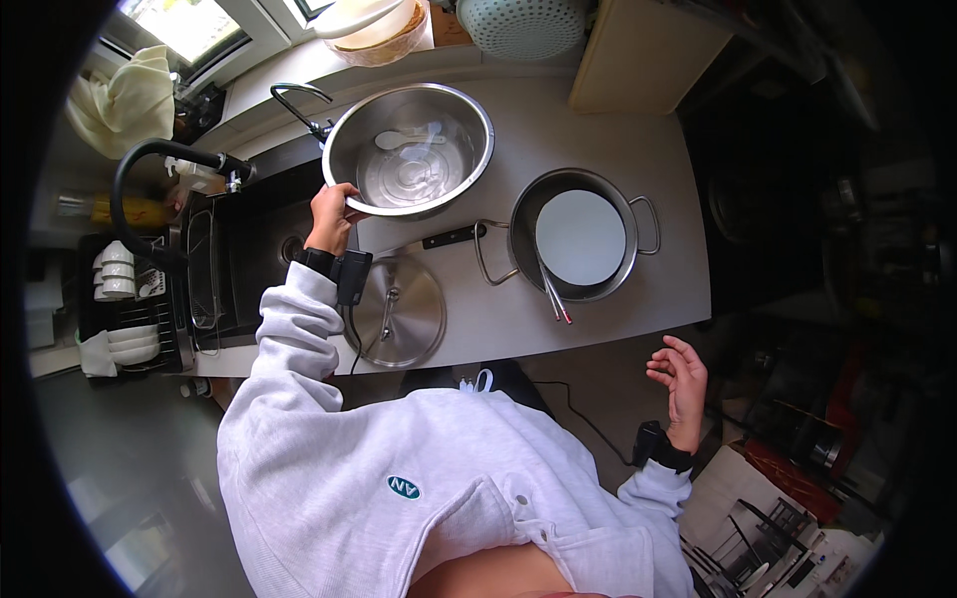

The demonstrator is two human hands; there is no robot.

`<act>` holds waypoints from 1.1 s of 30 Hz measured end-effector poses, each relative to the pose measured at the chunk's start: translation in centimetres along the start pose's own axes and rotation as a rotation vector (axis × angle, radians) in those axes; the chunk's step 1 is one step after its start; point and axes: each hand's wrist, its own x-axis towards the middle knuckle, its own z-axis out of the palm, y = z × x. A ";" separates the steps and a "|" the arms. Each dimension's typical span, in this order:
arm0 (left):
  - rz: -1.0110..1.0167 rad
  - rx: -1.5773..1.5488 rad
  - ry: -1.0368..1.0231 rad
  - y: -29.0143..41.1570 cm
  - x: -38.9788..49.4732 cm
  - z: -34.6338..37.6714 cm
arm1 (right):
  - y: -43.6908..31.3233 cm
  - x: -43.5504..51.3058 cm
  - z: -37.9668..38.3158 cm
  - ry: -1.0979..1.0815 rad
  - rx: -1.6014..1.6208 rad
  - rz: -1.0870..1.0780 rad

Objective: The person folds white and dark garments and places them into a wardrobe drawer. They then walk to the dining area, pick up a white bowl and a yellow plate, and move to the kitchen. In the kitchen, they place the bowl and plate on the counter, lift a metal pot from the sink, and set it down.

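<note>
My left hand [333, 217] grips the near-left rim of a large stainless steel bowl [407, 149]. Inside the bowl lies a pale spoon [407, 140], in what looks like clear water. My right hand [679, 377] hangs off the counter's near edge, fingers slightly curled and apart, holding nothing. Between the hands stands a two-handled steel pot [634, 261] with a round white plate or disc [581, 238] in it. Chopsticks [555, 297] lean out over its near rim. A black-handled knife [454, 236] lies beside the pot, its blade reaching toward a steel lid [404, 318].
The dark sink [254, 284] with a black faucet [127, 187] is at left, beside a dish rack with white bowls [118, 270]. A smaller tap [295, 112] rises behind the steel bowl. A pale colander [522, 26] and a cutting board [647, 56] stand at the back.
</note>
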 end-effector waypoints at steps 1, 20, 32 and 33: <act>0.026 -0.009 0.046 -0.7 0.3 0.8 | -0.1 0.1 0.1 -0.012 0.000 -0.010; -0.271 -0.033 -0.571 -8.0 -12.4 6.4 | 1.3 24.2 2.3 0.129 -0.493 -0.420; -0.199 0.118 -0.518 -5.7 -16.1 8.6 | -2.8 25.2 2.2 -0.201 -0.515 0.070; -0.172 0.127 -0.446 -5.6 -17.2 8.4 | -3.7 23.8 2.7 -0.185 -0.522 0.089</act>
